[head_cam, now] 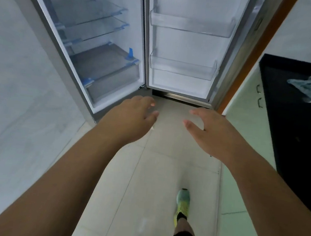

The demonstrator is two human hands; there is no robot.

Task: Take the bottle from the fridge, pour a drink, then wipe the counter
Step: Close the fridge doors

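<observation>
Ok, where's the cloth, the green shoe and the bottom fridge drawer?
cloth [308,86], head view, on its crumpled middle.
green shoe [182,202], head view, on its top.
bottom fridge drawer [114,88], head view, on its clear front wall.

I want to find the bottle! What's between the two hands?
In the head view, only bare floor tile shows between the left hand and the right hand. No bottle is there, and both hands hold nothing.

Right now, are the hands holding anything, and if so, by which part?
Nothing is held. The left hand and right hand hover open and empty before the open fridge.
</observation>
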